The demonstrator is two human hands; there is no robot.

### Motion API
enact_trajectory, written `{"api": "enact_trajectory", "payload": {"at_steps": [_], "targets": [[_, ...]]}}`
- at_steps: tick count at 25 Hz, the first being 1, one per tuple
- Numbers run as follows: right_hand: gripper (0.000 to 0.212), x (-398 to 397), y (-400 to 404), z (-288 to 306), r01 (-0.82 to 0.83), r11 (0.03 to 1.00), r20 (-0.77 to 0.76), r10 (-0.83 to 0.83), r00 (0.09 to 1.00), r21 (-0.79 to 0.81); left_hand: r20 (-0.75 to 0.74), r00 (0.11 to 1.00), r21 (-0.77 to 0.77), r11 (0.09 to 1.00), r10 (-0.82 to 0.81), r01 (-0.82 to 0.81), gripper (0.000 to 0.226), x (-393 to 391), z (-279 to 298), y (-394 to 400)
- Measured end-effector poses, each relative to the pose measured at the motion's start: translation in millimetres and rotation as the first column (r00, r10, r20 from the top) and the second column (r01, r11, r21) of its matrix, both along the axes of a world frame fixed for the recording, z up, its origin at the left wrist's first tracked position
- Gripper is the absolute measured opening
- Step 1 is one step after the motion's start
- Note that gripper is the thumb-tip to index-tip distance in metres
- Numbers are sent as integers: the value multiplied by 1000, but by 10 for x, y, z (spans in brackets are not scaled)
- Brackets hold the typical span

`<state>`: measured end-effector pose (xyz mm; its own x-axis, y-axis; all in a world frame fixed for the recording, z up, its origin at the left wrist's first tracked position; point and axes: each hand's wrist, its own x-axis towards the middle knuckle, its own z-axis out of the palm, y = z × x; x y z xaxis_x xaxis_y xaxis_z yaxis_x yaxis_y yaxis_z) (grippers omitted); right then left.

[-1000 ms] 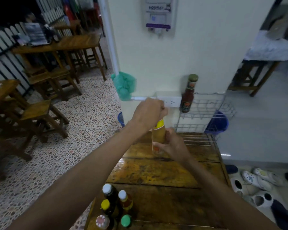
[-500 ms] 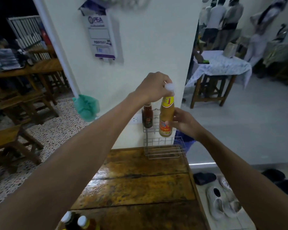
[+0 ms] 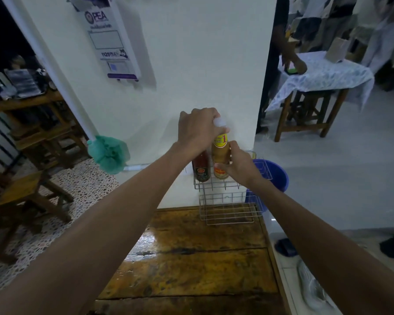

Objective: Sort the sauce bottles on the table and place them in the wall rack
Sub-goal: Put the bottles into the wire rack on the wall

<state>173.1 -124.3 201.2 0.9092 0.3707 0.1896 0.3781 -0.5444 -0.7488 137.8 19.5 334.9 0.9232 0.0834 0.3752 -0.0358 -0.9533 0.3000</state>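
A two-tier wire rack [image 3: 228, 210] hangs on the white wall above the wooden table [image 3: 191, 258]. In its upper tier stands a dark red sauce bottle [image 3: 201, 168]. Right beside it is a yellow-brown sauce bottle [image 3: 220, 151] with a yellow neck label, upright in the upper tier. My left hand [image 3: 198, 129] grips its top from above. My right hand [image 3: 239, 165] wraps around its lower body. The other bottles on the table are out of view.
A blue bucket [image 3: 274, 176] sits on the floor right of the rack. A green bag [image 3: 109, 154] hangs on a white pipe at left. Wooden chairs [image 3: 25, 196] stand at left. A cloth-covered table [image 3: 321, 76] and people are at the back right. Shoes [image 3: 312, 289] lie beside the table.
Both hands carried the yellow-brown bottle up from the table and lowered it into the upper tier beside the dark red bottle. My view tilted up, so the table bottles left the frame.
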Motion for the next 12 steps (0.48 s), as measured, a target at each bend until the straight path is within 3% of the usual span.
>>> {"api": "enact_trajectory", "payload": {"at_steps": [5,12], "targets": [[66,260,92,-272,9,1000,15,-9,1000,2,-8,1000,53,998,23,-23,43,260,-232,141],[63,335,100,-387,1,996,-32,2,999,91,45,999,34,999,17,-19,47,449,-416,150]]}}
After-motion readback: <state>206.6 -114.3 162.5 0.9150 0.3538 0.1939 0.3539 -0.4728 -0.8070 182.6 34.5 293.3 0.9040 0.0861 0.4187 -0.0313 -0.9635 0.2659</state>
